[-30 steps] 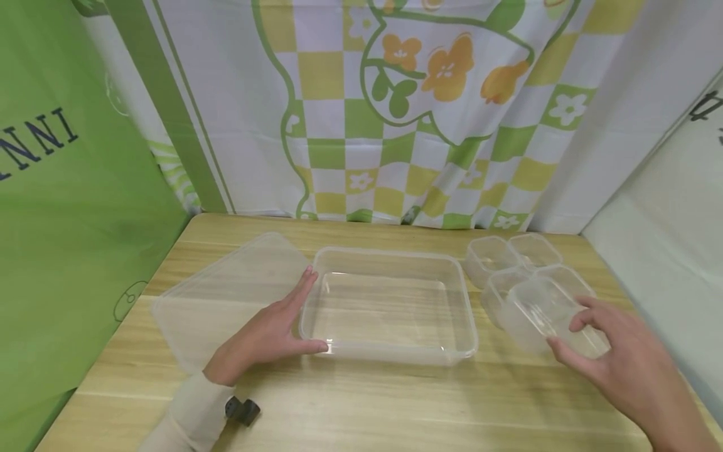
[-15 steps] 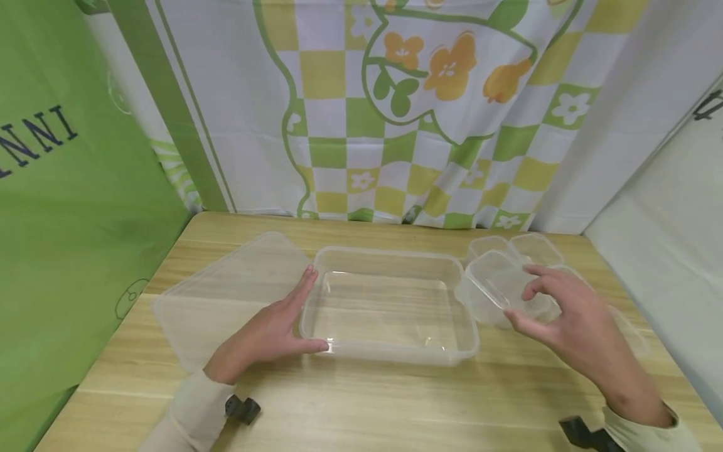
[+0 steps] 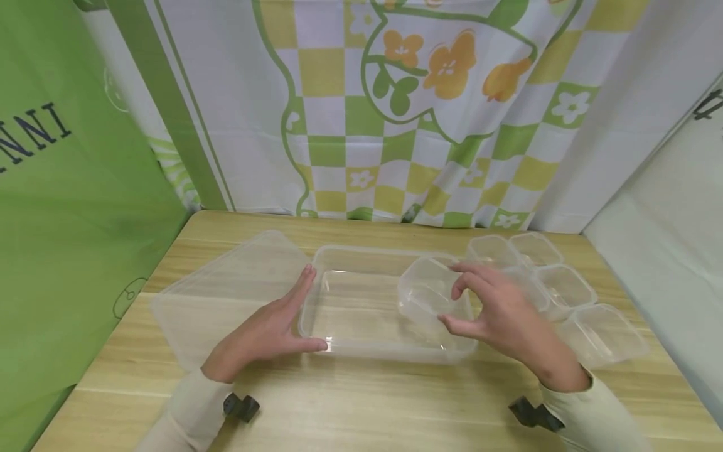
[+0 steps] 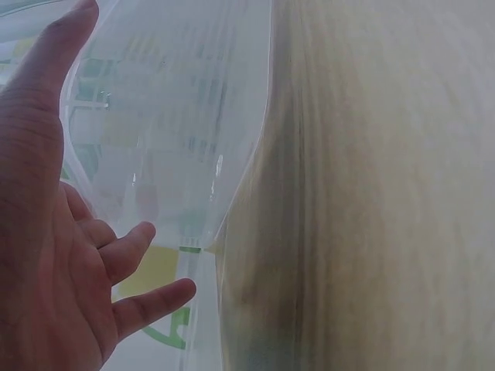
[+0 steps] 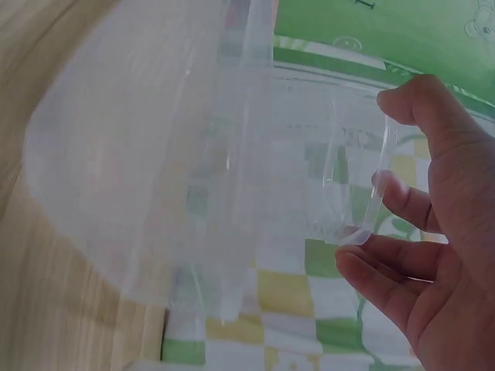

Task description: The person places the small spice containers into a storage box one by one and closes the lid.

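A large clear plastic food container (image 3: 361, 311) stands without its lid in the middle of the table. My left hand (image 3: 268, 333) rests at its left end, fingers stretched along the side and thumb at the front rim. In the left wrist view the fingers (image 4: 135, 259) are spread beside the translucent wall. My right hand (image 3: 505, 317) pinches the rim of a small clear container (image 3: 420, 285) between thumb and fingers. That small container is over the right part of the large one, overlapping its inside in the head view. The right wrist view shows the pinched rim (image 5: 377, 182).
Several more small clear containers (image 3: 565, 289) stand grouped at the right, the front one (image 3: 612, 336) nearest the table's right edge. A flat translucent lid (image 3: 226, 292) lies at the left, partly behind the left hand. A patterned curtain (image 3: 378, 150) hangs at the back.
My right hand has carried the small container leftward from the group at the right to over the large container. The left hand has stayed at the large container's left end.
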{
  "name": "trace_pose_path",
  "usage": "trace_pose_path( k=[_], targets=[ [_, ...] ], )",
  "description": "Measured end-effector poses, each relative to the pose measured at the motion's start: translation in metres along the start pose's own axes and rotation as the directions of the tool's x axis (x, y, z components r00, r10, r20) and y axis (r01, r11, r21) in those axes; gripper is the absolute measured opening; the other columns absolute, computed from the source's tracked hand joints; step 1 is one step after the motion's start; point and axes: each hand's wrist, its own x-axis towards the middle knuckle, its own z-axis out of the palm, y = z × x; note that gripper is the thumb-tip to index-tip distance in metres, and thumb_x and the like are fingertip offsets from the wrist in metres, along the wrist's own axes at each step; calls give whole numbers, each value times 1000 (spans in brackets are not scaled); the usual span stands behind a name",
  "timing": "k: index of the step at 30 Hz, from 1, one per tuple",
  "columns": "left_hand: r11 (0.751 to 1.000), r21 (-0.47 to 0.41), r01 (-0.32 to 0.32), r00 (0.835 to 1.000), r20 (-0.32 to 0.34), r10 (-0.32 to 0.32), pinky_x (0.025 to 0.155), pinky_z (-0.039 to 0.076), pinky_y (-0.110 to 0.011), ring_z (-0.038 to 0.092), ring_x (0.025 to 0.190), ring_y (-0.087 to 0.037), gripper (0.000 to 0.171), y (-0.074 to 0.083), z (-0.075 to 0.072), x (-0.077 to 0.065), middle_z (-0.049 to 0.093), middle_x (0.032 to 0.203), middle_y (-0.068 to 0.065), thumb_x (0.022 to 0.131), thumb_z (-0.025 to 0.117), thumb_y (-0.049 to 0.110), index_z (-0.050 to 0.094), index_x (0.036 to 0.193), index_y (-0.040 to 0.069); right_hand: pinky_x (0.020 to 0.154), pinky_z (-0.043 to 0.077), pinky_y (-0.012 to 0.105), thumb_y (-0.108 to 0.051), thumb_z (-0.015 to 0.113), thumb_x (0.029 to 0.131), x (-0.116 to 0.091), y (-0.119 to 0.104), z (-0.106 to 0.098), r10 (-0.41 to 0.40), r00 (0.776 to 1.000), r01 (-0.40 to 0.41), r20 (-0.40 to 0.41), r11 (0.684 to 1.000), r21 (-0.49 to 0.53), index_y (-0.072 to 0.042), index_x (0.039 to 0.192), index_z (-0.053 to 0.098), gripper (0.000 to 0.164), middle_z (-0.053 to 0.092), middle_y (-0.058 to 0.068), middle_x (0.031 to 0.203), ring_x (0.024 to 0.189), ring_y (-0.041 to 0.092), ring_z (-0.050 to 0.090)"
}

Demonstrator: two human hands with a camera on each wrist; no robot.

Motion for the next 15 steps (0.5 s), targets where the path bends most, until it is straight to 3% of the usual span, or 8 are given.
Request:
trace_pose_path(
  k=[7,12,15],
  targets=[
    [1000,-9,-2,1000,4,2,96,53,-49,51,132,-41,127,1,0,0,0,172,-8,81,69,76,-4,166,16,84,54,52,-42,80,82,8,-7,24,-44,997,41,71,998,53,-16,89,57,35,67,13,126,111,36,64],
    [1000,-3,6,1000,7,-6,97,52,-49,49,134,-42,128,1,0,-1,-1,172,-8,81,68,76,-5,166,16,80,56,48,-40,83,79,18,-16,38,-30,991,25,132,999,36,-18,91,57,36,65,12,131,116,34,62],
    [1000,-7,9,1000,6,-9,98,52,-49,49,135,-41,127,0,0,-2,-1,172,-7,81,69,75,-5,166,16,84,55,47,-40,84,79,26,-22,44,-49,984,41,171,998,48,-18,91,56,37,65,13,132,118,33,61]
  ],
)
